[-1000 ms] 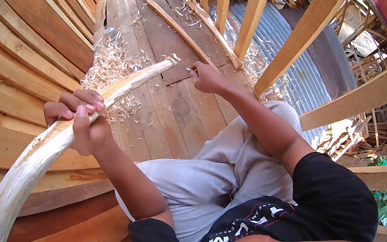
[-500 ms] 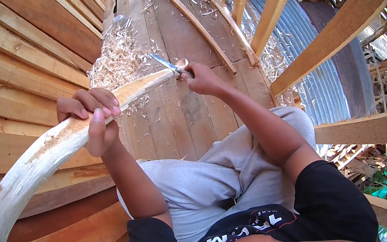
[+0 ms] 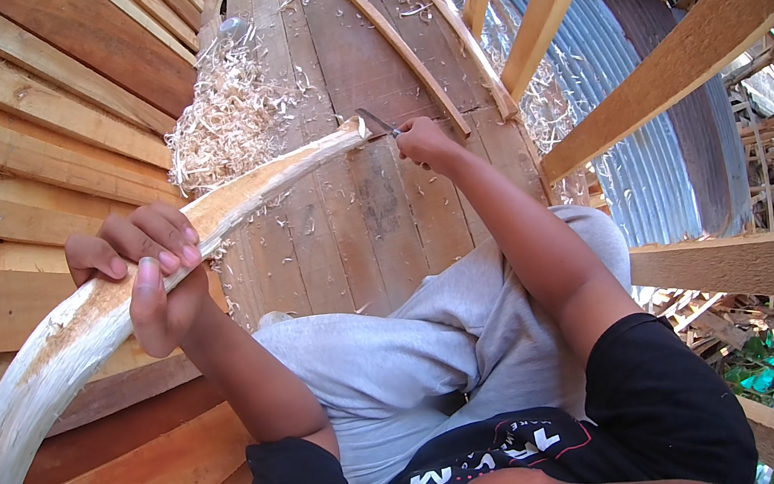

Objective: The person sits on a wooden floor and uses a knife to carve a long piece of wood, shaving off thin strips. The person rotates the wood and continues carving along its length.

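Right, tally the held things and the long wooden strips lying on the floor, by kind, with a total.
Curved pale pole, in the left hand: 1
Knife, in the right hand: 1
Long wooden strips, lying on the plank floor: 2
Total: 4

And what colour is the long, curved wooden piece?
The curved wooden piece is creamy white with tan stretches, clearest in head view.

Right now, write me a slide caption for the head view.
Left hand grips a pale curved pole; right hand holds a knife beside the pole's far end; shavings on plank floor.
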The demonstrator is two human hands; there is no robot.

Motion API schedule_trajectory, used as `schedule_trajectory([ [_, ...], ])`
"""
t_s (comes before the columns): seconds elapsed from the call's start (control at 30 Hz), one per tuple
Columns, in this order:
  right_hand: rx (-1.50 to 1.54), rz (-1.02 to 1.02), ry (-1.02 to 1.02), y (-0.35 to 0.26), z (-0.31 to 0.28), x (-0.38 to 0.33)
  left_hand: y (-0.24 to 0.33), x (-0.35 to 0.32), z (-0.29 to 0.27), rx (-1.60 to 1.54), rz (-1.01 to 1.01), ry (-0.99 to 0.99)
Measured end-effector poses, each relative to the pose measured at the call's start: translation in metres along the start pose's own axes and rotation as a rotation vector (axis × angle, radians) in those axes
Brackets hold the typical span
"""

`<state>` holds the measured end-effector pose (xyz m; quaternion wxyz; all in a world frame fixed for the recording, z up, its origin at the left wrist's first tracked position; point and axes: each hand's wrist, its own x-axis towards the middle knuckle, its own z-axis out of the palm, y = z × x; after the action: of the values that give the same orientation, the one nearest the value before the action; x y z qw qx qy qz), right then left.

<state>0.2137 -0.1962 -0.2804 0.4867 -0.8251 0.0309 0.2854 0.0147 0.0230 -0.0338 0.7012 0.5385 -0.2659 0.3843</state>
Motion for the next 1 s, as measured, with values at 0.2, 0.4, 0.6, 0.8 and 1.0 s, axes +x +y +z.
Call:
schedule_trajectory([
  [0.2,0.209,0.050,-0.164,-0.005,0.007,-0.009,0.004,-0.002,-0.003,0.004,0.010,0.059],
  [0.4,0.311,-0.023,-0.112,-0.003,0.006,0.000,0.007,-0.001,-0.010,0.031,0.046,0.080],
  [0.6,0.464,-0.032,-0.266,-0.010,-0.004,0.000,0.011,0.000,-0.014,0.026,0.058,0.070],
  [0.8,0.277,-0.051,-0.205,-0.022,-0.006,-0.011,0.012,0.000,-0.010,0.020,0.059,0.065],
  [1.0,-0.060,-0.160,0.077,-0.030,-0.010,-0.018,0.014,0.002,-0.006,-0.021,0.053,-0.034],
])
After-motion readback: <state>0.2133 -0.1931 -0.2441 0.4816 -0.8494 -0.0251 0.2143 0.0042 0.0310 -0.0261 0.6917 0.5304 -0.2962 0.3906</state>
